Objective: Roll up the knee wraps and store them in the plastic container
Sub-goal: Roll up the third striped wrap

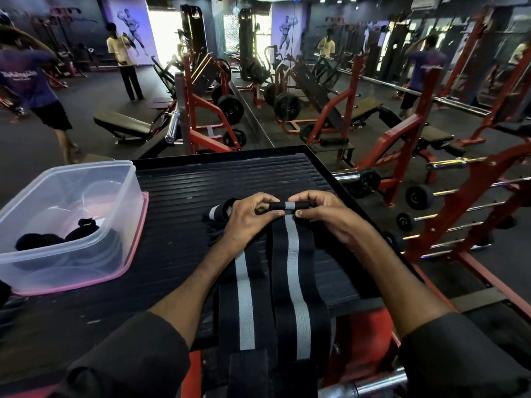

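Observation:
Two black knee wraps with a grey centre stripe lie side by side on a black ribbed platform (186, 179), their near ends hanging over its front edge. The right wrap (294, 271) has its far end turned into a small tight roll (288, 205). My left hand (250, 219) and my right hand (321, 214) pinch that roll from either side, thumbs underneath. The left wrap (244, 297) runs under my left wrist, its far end bunched by my left hand. A clear plastic container (126, 185) stands on a pink lid at the platform's left, with dark rolled items inside.
Red gym racks with barbells (448, 163) stand close on the right. Benches and weight plates (230, 109) fill the floor behind the platform. Two people (126, 61) stand at the far left, and mirrors line the back wall.

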Demonstrator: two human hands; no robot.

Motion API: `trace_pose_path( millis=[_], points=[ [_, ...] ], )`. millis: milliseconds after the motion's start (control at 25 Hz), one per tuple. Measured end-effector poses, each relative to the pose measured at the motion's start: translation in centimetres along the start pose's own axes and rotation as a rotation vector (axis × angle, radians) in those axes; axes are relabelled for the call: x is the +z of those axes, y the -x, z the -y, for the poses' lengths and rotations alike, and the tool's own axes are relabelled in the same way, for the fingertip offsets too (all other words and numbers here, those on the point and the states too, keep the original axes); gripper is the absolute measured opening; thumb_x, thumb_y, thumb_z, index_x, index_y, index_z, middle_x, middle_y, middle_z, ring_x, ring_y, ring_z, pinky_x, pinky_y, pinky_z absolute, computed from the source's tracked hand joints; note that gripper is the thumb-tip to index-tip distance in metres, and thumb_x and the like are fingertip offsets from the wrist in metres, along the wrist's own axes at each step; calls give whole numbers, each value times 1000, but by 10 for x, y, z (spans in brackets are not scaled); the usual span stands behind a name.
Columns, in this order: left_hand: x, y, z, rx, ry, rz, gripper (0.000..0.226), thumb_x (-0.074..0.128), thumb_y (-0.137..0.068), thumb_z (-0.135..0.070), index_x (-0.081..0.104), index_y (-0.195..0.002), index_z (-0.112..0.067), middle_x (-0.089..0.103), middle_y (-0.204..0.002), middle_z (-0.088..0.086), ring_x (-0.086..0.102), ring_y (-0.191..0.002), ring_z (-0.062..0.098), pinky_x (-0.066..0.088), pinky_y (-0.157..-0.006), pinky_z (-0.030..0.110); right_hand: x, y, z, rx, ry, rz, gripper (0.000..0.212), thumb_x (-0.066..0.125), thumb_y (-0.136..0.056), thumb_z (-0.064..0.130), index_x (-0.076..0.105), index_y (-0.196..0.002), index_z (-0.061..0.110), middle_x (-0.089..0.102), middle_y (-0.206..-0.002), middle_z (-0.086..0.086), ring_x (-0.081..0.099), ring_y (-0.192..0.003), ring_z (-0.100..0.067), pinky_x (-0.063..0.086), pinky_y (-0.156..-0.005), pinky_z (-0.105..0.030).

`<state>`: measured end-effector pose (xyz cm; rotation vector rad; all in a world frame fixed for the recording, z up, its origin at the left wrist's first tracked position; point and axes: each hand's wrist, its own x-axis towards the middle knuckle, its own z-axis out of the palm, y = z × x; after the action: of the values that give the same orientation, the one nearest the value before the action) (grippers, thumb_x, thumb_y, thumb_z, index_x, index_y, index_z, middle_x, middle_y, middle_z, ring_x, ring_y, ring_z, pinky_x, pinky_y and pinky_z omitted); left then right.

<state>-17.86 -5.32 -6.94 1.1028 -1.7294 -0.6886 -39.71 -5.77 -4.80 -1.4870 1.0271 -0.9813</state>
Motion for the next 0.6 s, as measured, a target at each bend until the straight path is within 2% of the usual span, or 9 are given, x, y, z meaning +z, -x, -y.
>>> trace_pose_path(
  millis=[80,160,320,520,600],
  points=[
    [0,0,0,36,-45,-3,29,84,-81,-24,75,-107,-16,76,-101,-7,72,-96,3,57,-94,29,-5,1,5,155,-229,39,31,69,-88,6,72,-118,15,75,-97,0,69,-83,-12,53,-77,-29],
    [1,1,0,62,-59,-10,30,84,-81,-24,74,-108,-15,76,-102,-6,72,-96,4,57,-93,28,-6,-1,6,188,-329,18,30,67,-90,9,72,-119,16,77,-99,-1,70,-85,-14,55,-81,-33],
    [-1,2,-2,122,-96,-39,30,84,-81,-23,74,-108,-14,77,-101,-6,72,-94,3,57,-91,23,-1,-4,4,222,-287,-27,24,69,-90,8,76,-111,17,76,-95,-4,69,-88,-19,56,-84,-36],
    [0,3,-3,163,-106,-64,28,84,-80,-21,75,-106,-14,77,-100,-7,72,-93,1,54,-89,19,-6,-1,8,282,-495,13,35,68,-89,19,73,-123,13,76,-106,-8,72,-96,-23,56,-91,-37],
    [1,3,-2,171,-108,-66,29,85,-80,-20,75,-106,-14,76,-101,-6,72,-94,2,55,-90,21,-3,-4,4,278,-377,7,28,69,-88,22,77,-115,16,76,-103,-7,71,-96,-23,53,-92,-39]
  ],
)
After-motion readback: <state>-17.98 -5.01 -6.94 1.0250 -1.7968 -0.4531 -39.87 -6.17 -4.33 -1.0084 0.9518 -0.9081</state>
